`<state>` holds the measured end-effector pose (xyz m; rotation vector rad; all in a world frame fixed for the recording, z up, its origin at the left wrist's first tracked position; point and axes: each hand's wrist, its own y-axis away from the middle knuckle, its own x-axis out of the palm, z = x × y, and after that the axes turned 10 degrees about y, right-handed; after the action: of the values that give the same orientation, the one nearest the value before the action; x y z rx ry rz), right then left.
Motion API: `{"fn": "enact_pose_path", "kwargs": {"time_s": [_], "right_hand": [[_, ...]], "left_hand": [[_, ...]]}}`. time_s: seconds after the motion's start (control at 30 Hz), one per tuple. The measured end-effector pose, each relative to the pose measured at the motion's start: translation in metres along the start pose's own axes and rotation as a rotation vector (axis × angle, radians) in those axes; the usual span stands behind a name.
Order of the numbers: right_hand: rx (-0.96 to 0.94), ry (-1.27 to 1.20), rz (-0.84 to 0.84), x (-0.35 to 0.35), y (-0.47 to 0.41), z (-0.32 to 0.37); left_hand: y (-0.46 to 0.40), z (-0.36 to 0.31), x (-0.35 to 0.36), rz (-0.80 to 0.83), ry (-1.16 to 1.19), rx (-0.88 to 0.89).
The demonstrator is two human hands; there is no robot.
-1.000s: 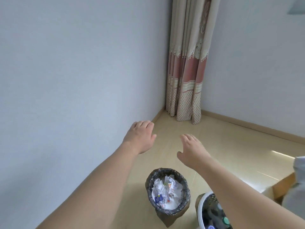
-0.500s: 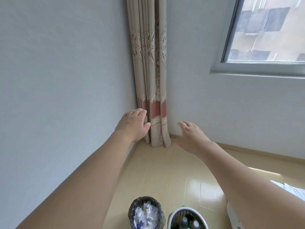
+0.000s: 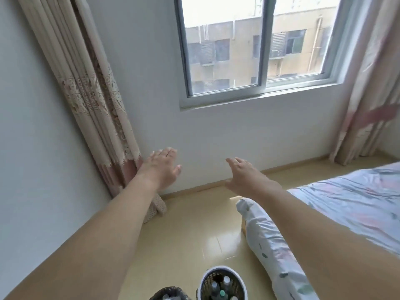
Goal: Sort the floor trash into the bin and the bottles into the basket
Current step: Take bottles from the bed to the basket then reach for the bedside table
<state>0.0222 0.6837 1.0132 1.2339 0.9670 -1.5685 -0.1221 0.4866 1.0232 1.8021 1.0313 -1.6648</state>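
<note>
Both hands are out in front, held above the floor: the left hand (image 3: 161,167) flat with fingers straight, the right hand (image 3: 245,176) loosely spread, and neither one holding anything.

Biggest thing in view is the bed (image 3: 355,204), coming in from the right with its flowered sheet hanging down to the floor (image 3: 194,230). Then the window (image 3: 259,46) straight ahead, and the curtain (image 3: 91,87) hanging in the left corner, its hem resting on the boards. Down at the bottom edge, the white basket (image 3: 223,284) with several bottles (image 3: 225,282) standing in it. Just to its left, the black-lined bin (image 3: 168,294), only its rim showing.

The strip of floor between the wall and the bed shows no litter and no loose bottle, so I'd call this the search step, or the very end of the job.

To do it well, I'd drop the gaze: the view is aimed at the wall and window, and trash hides low. Check behind the curtain hem, along the skirting, and under the hanging sheet at the bedside. Lift the fabric with one hand, keep the other free to pick. Whatever turns up, carry it back over the right container before letting go, since the two sit close together.
</note>
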Motion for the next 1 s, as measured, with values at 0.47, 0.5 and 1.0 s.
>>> {"fn": "enact_pose_path", "kwargs": {"time_s": [0.47,0.5,1.0], "right_hand": [[0.686,0.104,-0.151,-0.078,0.284,-0.187],[0.743,0.102,-0.151,-0.084,0.314,-0.201],[1.263,0.093,-0.150,-0.115,0.708,-0.344]], "left_hand": [[0.051,-0.357,0.018,0.092,0.272,0.753],[0.065,-0.388,0.020,0.100,0.286,0.810],[0.314,-0.736,0.059,0.194,0.362,1.364]]}}
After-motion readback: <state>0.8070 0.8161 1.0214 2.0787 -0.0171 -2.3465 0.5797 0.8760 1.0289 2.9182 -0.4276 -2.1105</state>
